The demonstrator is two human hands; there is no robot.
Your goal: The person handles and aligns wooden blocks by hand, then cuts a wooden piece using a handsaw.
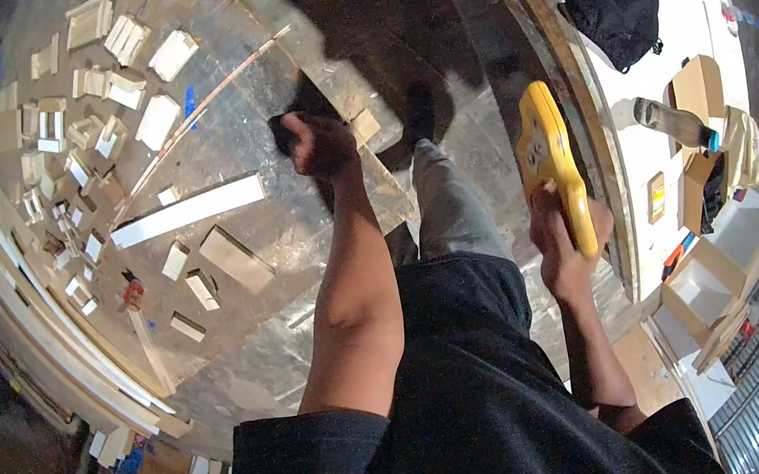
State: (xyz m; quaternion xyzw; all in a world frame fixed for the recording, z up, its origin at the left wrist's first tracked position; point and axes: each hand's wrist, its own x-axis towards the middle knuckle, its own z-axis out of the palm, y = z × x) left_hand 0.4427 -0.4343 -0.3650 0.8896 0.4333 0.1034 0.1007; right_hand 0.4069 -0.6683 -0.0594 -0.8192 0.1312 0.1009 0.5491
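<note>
My left hand (320,142) is closed round a small black object (284,136) over the edge of the worktable (246,57); what the object is I cannot make out. On the other side of my body, my right hand (566,229) grips a yellow tool (547,141) with a long rounded body, held upright in the view beside the white table. A long white strip (187,211) lies on the worktable to the left of my left hand, with small wooden blocks (236,259) near it.
Many wooden pieces (127,40) are scattered at the upper left, by a thin wooden stick (204,103). The white table (615,104) at right bears a black bag (614,3), a bottle (669,120) and a cardboard box (696,88). Long boards (58,314) line the left edge.
</note>
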